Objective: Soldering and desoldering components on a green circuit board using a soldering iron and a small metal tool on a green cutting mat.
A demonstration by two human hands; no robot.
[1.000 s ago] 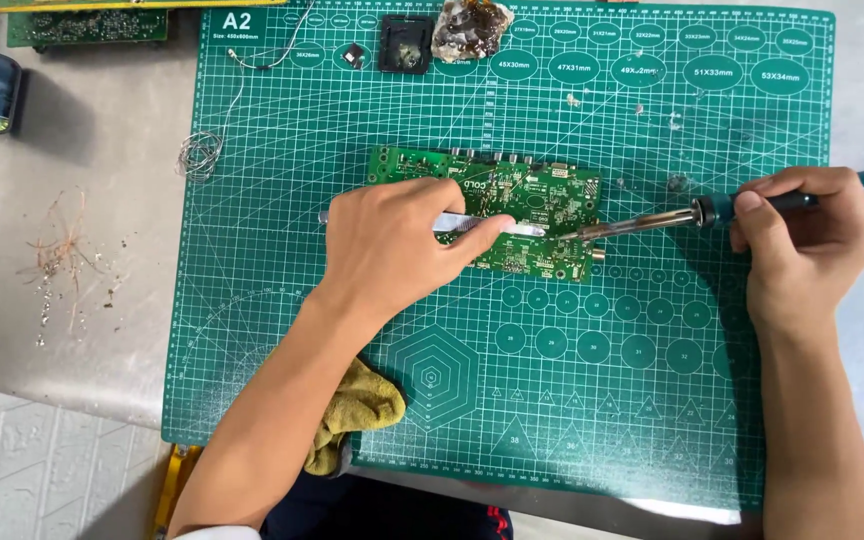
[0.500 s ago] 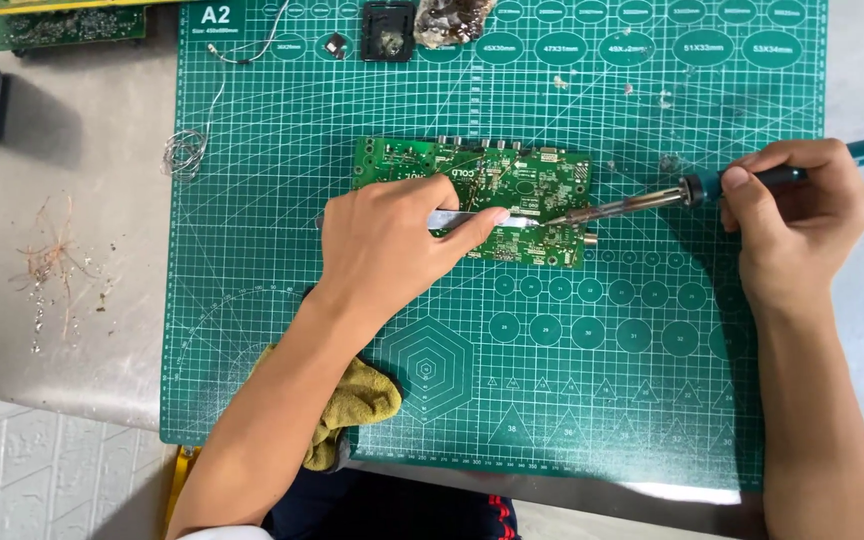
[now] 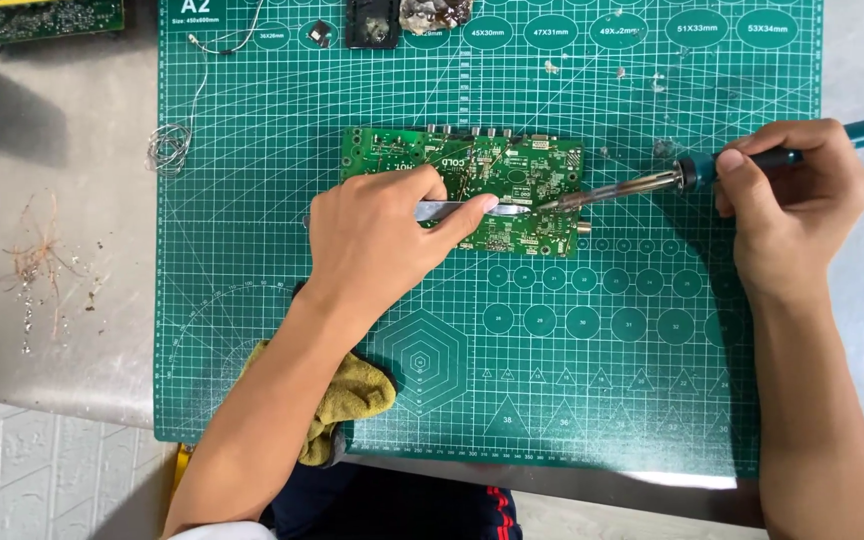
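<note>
Two hands stay locked on: left hand (image 3: 377, 235) still pinching silver metal tweezers (image 3: 472, 210), right hand (image 3: 792, 205) gripping teal-handled soldering iron (image 3: 652, 182), tips unmoved on green circuit board (image 3: 462, 165).

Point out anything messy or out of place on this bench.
Loose wire scraps and solder bits lie scattered on the grey table left of the cutting mat; a yellow rag hangs over the mat's near edge.
</note>
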